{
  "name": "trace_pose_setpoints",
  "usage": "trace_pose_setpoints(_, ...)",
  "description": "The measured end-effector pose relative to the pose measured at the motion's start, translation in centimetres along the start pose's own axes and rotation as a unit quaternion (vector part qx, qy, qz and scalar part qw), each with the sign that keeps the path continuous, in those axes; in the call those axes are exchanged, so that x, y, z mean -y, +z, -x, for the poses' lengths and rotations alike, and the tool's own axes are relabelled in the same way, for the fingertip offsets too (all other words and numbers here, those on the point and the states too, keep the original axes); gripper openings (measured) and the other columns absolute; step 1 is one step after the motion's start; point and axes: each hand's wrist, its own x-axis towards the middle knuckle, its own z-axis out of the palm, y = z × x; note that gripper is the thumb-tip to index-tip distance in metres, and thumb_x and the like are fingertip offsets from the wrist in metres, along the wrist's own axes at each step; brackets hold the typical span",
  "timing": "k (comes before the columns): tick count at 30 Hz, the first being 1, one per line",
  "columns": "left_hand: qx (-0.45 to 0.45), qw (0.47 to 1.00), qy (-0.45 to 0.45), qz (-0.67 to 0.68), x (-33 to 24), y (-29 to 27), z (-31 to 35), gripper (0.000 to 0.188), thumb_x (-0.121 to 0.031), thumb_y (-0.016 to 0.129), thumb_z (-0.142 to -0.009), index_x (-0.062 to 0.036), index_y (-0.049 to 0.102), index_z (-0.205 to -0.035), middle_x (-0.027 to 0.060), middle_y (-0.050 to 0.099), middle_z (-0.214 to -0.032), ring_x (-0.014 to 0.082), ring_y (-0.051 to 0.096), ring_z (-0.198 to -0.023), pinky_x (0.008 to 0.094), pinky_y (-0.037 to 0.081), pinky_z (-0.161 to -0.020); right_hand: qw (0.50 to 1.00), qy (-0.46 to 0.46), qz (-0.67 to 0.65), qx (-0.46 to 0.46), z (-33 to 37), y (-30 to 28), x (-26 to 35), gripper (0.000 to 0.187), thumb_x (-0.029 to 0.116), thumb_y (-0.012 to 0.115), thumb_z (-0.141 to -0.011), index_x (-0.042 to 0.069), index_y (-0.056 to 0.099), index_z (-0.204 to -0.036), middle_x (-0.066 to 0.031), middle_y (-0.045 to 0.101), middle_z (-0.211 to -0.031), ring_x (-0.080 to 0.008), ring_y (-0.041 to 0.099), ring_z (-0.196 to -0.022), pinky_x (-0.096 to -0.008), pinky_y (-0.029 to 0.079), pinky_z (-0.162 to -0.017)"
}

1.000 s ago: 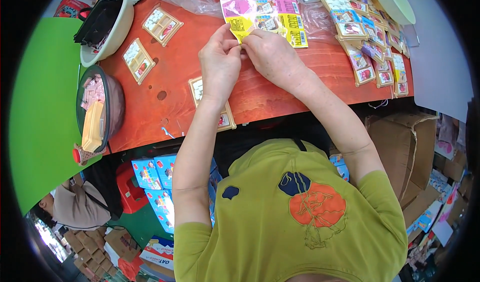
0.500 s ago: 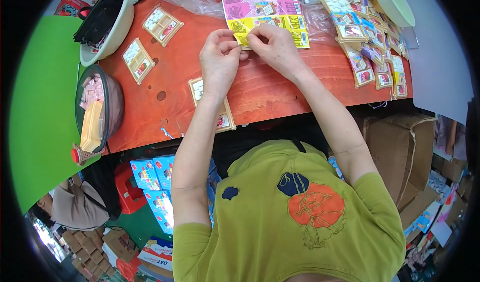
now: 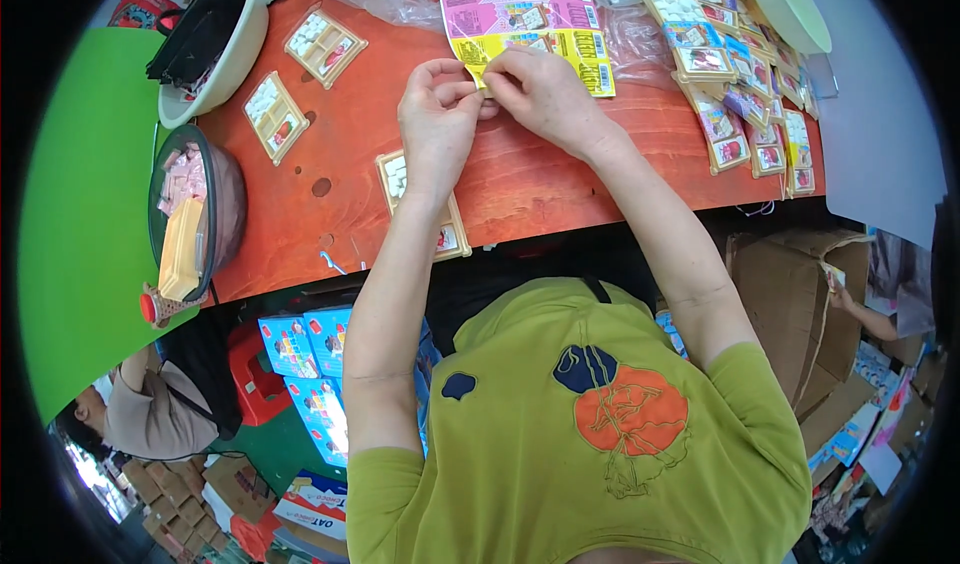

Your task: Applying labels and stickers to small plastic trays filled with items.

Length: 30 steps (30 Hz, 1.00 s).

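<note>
A glossy printed label sheet (image 3: 590, 52), banded in yellow, pink and purple, lies at the far middle of the table. My left hand (image 3: 440, 114) pinches its near left corner between thumb and fingers. My right hand (image 3: 545, 99) is closed at the same corner, its fingertips meeting the left ones. Whether a label is lifted there is hidden by the fingers. Beneath my left forearm a tan compartment tray (image 3: 455, 239) with white pieces is partly covered. Further left lie two similar trays, an upper one (image 3: 312, 56) and a lower one (image 3: 268, 119).
Filled, labelled trays (image 3: 722, 129) are piled at the right beside a pale green bowl (image 3: 790, 9). At left stand a white tub (image 3: 180, 112) and a dark-rimmed bowl (image 3: 228, 204) of pink packets. A cardboard box (image 3: 790, 304) stands below right, near another person's arm (image 3: 872, 321).
My right hand has shifted slightly left, closer to the left fingertips. The sheet has slid a little left. Another person's arm has appeared by the cardboard box at the right.
</note>
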Motion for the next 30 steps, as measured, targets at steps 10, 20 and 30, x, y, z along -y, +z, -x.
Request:
trace_pose_setpoints(10,0.006,1.0,0.004,0.003,0.0,-0.6,-0.1,0.029,0.011,0.056,-0.088,0.0041,0.05,-0.116,0.0115,0.071,-0.09,0.0159,0.071,-0.077,0.0263,0.059,-0.072,1.0,-0.025,0.0,0.005,0.0,0.3,0.6,0.01,0.009,0.065,-0.089,-0.001,0.066,-0.091,-0.0156,0.067,-0.085,-0.0317,0.067,-0.078,-0.0398,0.053,-0.07)
trace_pose_setpoints(20,0.011,1.0,-0.017,0.009,0.0,-0.7,-0.2,0.019,0.011,0.054,-0.089,0.0043,0.053,-0.107,0.013,0.07,-0.09,0.0162,0.07,-0.077,0.0264,0.059,-0.069,0.992,0.076,-0.101,0.012,0.0,-0.1,1.0,0.016,0.013,0.064,-0.093,-0.002,0.067,-0.099,-0.0097,0.068,-0.085,-0.0193,0.066,-0.076,-0.0323,0.052,-0.071)
trace_pose_setpoints(30,0.027,0.986,0.053,-0.155,0.4,-0.9,-0.1,0.021,0.01,0.055,-0.088,0.0038,0.061,-0.107,0.0134,0.07,-0.09,0.0192,0.07,-0.077,0.0308,0.057,-0.071,0.971,0.169,-0.17,0.005,0.5,0.4,-0.4,0.02,0.018,0.063,-0.096,-0.001,0.068,-0.099,-0.0042,0.067,-0.085,-0.0088,0.062,-0.074,-0.025,0.051,-0.067)
